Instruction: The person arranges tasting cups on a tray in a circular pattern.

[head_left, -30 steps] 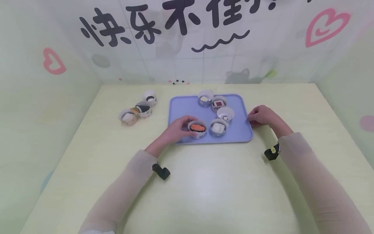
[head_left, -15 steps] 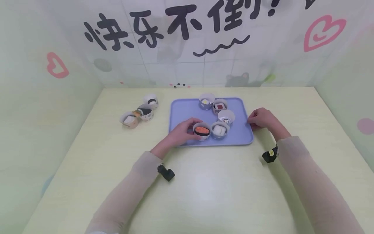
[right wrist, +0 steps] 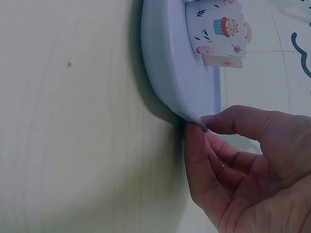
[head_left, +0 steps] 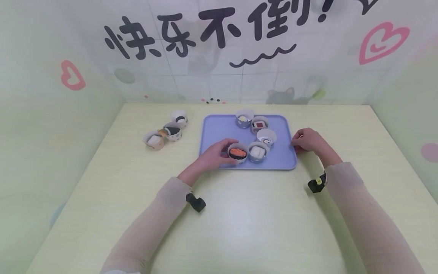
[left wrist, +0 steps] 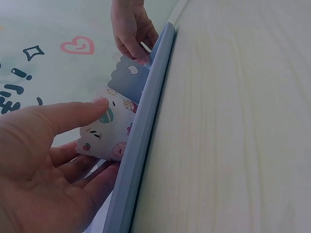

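Left hand (head_left: 213,156) grips orange cup (head_left: 237,152), thumb near, fingers far, likely keeping it upright; cup's at tray (head_left: 219,129) near edge, just left of white cup (head_left: 258,152). Right hand (head_left: 308,140) pinches tray's right rim, probably steadying it. Pale table (head_left: 253,220), printed far wall (head_left: 219,82).

We see a pale wood-grained table (head_left: 253,236) running back to a white wall (head_left: 219,86), where bold dark characters (head_left: 221,34) sit above a wavy line (head_left: 262,56). We also spot a smiling pink heart (head_left: 378,48), a grey cat (head_left: 280,97) and a green leaf (head_left: 319,94). Pale green walls stand at left (head_left: 37,133) and right (head_left: 407,121); soft light casts a faint glare on the tabletop.
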`<move>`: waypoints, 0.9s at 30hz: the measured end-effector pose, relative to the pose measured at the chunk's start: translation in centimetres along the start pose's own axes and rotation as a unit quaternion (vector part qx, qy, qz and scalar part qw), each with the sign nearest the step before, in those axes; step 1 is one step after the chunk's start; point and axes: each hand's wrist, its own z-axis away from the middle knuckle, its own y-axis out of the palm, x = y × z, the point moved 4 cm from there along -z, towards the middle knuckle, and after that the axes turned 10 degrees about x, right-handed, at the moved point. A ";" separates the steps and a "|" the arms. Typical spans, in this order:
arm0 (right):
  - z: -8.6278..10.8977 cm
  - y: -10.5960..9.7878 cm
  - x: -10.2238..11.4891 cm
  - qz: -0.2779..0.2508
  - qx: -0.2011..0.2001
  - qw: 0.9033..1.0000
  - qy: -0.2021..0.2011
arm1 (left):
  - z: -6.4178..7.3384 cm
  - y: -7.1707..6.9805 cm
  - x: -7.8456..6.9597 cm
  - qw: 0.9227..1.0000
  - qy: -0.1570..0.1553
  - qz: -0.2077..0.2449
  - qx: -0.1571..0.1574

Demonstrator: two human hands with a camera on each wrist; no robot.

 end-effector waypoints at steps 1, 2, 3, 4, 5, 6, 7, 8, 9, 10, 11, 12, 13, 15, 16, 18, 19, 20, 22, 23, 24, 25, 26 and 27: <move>0.0 0.0 0.0 -0.002 0.001 1.000 0.000 | 0.0 0.0 0.0 1.000 0.000 0.002 0.000; 0.0 0.0 0.1 -0.003 0.002 1.000 0.000 | 0.0 0.0 0.0 1.000 0.000 0.004 0.000; 0.0 0.0 0.1 -0.004 0.003 1.000 0.000 | 0.0 0.0 0.0 1.000 0.000 0.005 0.000; 0.0 0.0 0.1 -0.006 0.006 1.000 -0.001 | 0.0 0.1 0.0 1.000 -0.002 0.006 -0.001; 0.0 0.0 0.1 -0.007 0.009 1.000 -0.002 | 0.0 0.1 0.0 1.000 -0.003 0.007 0.000; 0.0 0.0 0.1 -0.007 0.013 1.000 -0.002 | 0.0 0.1 0.0 1.000 -0.004 0.009 0.000; 0.0 0.0 0.1 -0.007 0.016 1.000 -0.003 | 0.0 0.1 -0.1 1.000 -0.005 0.009 0.000; 0.0 0.0 0.1 -0.007 0.019 1.000 -0.003 | 0.1 0.2 -0.1 1.000 -0.006 0.009 0.000; -0.1 -0.1 0.1 -0.007 0.022 1.000 -0.004 | 0.1 0.2 -0.1 1.000 -0.006 0.009 -0.001; -0.1 -0.1 0.1 -0.008 0.025 1.000 -0.004 | 0.1 0.2 -0.2 1.000 -0.007 0.008 -0.002; -0.1 -0.1 0.1 -0.008 0.027 1.000 -0.005 | 0.1 0.2 -0.2 1.000 -0.007 0.008 -0.003; -0.1 -0.2 0.1 -0.008 0.029 1.000 -0.006 | 0.1 0.2 -0.2 1.000 -0.006 0.009 -0.004; -0.1 -0.2 0.1 -0.009 0.031 0.999 -0.006 | 0.0 0.2 -0.1 1.000 -0.005 0.009 -0.003; -0.2 -0.3 0.1 -0.009 0.036 0.999 -0.008 | 0.0 0.3 -0.1 1.000 -0.003 0.012 -0.003; -0.2 -0.3 0.1 -0.008 0.038 0.999 -0.009 | 0.0 0.3 -0.1 1.000 -0.003 0.013 -0.002; -0.2 -0.3 0.1 -0.003 0.041 0.999 -0.013 | -0.1 0.4 0.0 1.000 -0.002 0.015 -0.001; -0.3 -0.3 0.1 0.001 0.042 0.999 -0.015 | -0.1 0.4 -0.1 1.000 -0.002 0.015 0.000; -0.3 -0.3 0.1 0.005 0.043 0.999 -0.017 | 0.0 0.4 -0.1 1.000 -0.002 0.016 -0.001; -0.4 -0.3 0.1 0.013 0.044 0.999 -0.021 | 0.0 0.4 -0.1 1.000 -0.001 0.018 0.000; -0.4 -0.3 0.1 0.016 0.044 0.999 -0.022 | 0.0 0.4 -0.2 1.000 0.000 0.019 0.000; -0.5 -0.3 0.2 0.021 0.044 0.999 -0.023 | 0.0 0.4 -0.2 1.000 0.000 0.022 0.002; -0.5 -0.3 0.2 0.025 0.044 0.998 -0.023 | 0.0 0.5 -0.3 1.000 0.001 0.024 0.004; -0.5 -0.3 0.2 0.029 0.044 0.998 -0.022 | 0.0 0.5 -0.3 1.000 0.001 0.025 0.007; -0.5 -0.4 0.2 0.033 0.043 0.998 -0.021 | 0.0 0.6 -0.3 1.000 0.001 0.025 0.009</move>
